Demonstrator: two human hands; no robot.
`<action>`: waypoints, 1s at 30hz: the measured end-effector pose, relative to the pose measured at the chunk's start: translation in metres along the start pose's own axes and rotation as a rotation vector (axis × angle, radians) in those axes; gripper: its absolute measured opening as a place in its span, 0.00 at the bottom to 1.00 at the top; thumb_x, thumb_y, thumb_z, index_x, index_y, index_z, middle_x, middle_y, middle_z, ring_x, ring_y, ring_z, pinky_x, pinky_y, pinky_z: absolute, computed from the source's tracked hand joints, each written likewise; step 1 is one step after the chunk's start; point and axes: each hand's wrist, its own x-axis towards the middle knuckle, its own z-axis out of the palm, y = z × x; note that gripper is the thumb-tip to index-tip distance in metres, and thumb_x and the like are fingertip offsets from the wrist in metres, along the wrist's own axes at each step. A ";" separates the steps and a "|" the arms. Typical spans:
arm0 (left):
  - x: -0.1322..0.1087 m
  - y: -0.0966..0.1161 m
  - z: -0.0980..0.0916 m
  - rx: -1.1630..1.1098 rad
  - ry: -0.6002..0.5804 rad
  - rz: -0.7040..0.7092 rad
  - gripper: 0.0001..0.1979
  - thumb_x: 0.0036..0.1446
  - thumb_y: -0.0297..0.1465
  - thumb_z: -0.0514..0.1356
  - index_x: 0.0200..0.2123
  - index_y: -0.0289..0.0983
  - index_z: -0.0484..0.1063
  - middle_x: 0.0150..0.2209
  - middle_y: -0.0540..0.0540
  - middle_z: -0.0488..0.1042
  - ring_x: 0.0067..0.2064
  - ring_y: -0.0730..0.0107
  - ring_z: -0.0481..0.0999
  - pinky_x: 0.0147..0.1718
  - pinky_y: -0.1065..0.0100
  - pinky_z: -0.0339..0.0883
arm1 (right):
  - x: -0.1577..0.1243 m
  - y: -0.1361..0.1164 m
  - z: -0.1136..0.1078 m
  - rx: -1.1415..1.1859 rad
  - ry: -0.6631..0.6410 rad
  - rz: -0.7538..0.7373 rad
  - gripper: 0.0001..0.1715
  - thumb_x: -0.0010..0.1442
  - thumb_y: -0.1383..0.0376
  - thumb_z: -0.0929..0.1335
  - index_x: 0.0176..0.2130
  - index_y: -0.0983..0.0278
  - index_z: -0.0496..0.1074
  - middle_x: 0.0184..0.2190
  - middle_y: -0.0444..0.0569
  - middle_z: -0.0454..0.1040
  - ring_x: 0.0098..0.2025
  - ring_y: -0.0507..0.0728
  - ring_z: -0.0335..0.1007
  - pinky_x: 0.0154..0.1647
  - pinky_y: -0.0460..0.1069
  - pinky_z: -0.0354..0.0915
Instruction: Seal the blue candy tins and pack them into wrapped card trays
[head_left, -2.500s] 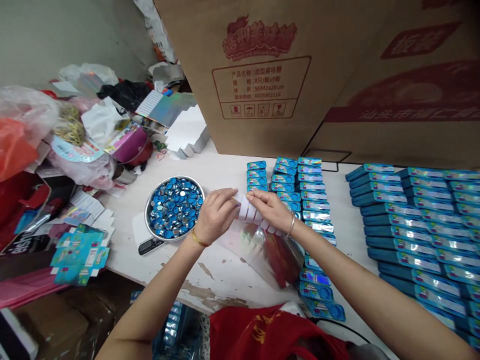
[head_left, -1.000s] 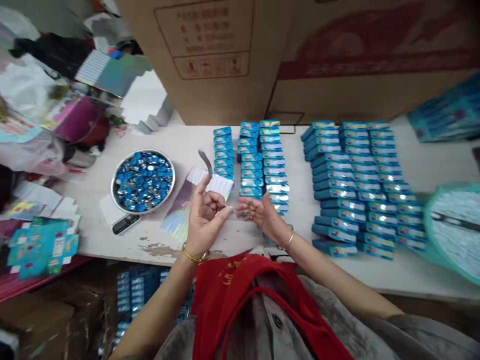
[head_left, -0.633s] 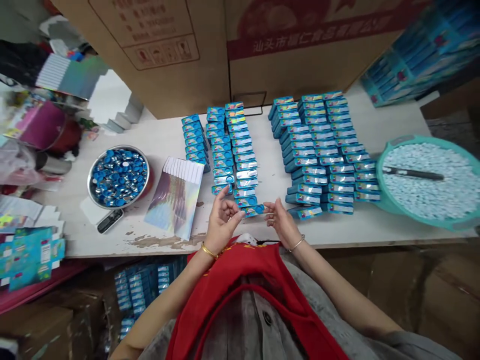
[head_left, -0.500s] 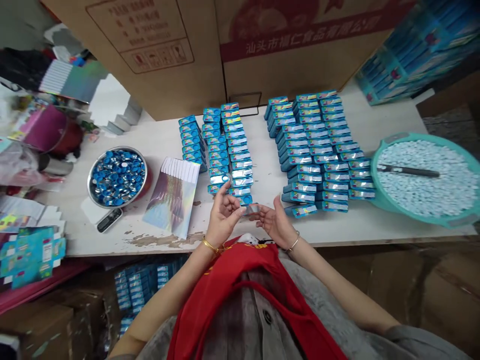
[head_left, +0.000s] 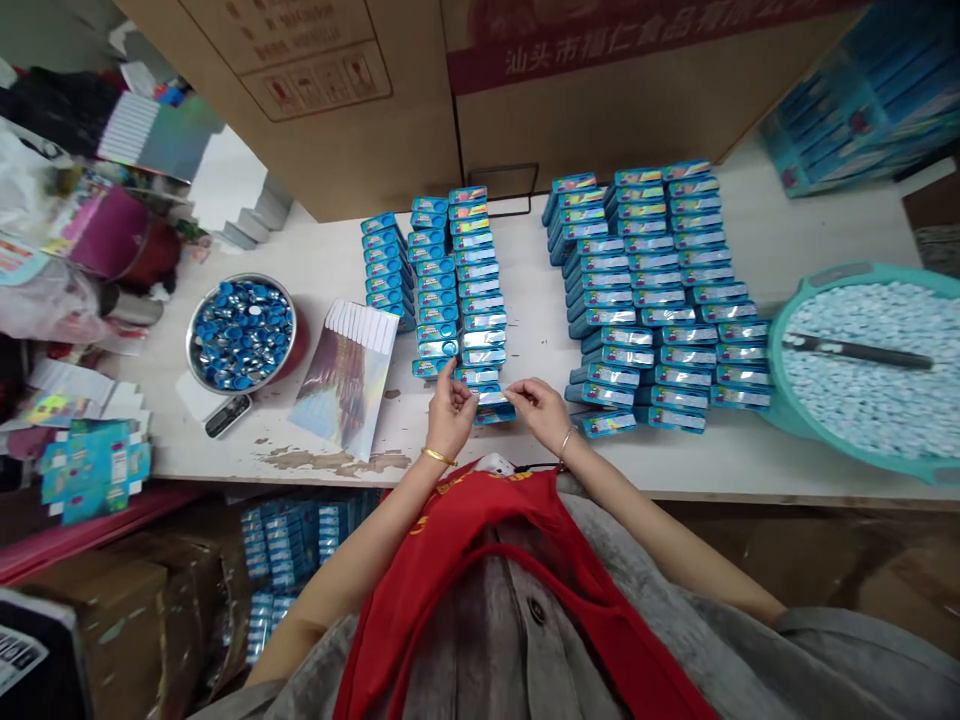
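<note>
Head view, looking down, gives us the tabletop [head_left: 540, 360] with our two hands close together near its front edge. Between them our fingers stretch a small shiny strip [head_left: 490, 396] over a blue box [head_left: 496, 414] at the near end of the third row from the left. Our left hand [head_left: 451, 412] has the thumb and curled fingers clamped on the strip's left end, while the index finger reaches straight forward beside the row. Our right hand [head_left: 541, 412] pinches the other end, thumb and forefinger together, the remaining fingers bent. We wear a gold bangle [head_left: 439, 457] on the left wrist and a silver bangle [head_left: 567, 441] on the right.

The left group of boxes [head_left: 436, 297] stands in three rows before us; the right group of boxes [head_left: 649, 300] stands apart, also in three rows. To the left we see a holographic sheet [head_left: 346, 385] with white tabs along its far edge, then a metal bowl [head_left: 299, 340] of blue and silver caps on a kitchen scale [head_left: 227, 416]. At the far right a teal basin [head_left: 787, 405] holds many small white pieces, a dark utensil [head_left: 862, 351] lying across them. Behind the boxes rises a cardboard carton [head_left: 375, 160].
</note>
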 end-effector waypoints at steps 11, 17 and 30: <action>0.009 -0.014 0.010 0.406 0.077 0.025 0.34 0.52 0.25 0.58 0.63 0.37 0.54 0.30 0.51 0.70 0.33 0.67 0.70 0.41 0.63 0.58 | 0.022 0.027 0.003 0.005 -0.047 0.059 0.18 0.49 0.55 0.67 0.36 0.64 0.74 0.28 0.47 0.72 0.31 0.56 0.67 0.37 0.53 0.64; 0.009 -0.022 0.012 0.504 0.079 0.046 0.34 0.53 0.27 0.57 0.63 0.36 0.52 0.31 0.49 0.73 0.37 0.61 0.71 0.42 0.61 0.55 | 0.018 0.030 0.002 -0.158 -0.086 -0.024 0.26 0.56 0.58 0.63 0.53 0.63 0.65 0.27 0.43 0.65 0.29 0.54 0.63 0.34 0.50 0.62; 0.013 -0.021 0.007 0.761 0.127 -0.057 0.44 0.51 0.39 0.61 0.66 0.35 0.45 0.50 0.33 0.66 0.50 0.44 0.65 0.45 0.53 0.56 | 0.035 0.062 0.011 0.132 -0.154 0.081 0.34 0.50 0.59 0.65 0.54 0.63 0.53 0.24 0.36 0.62 0.26 0.52 0.61 0.30 0.48 0.59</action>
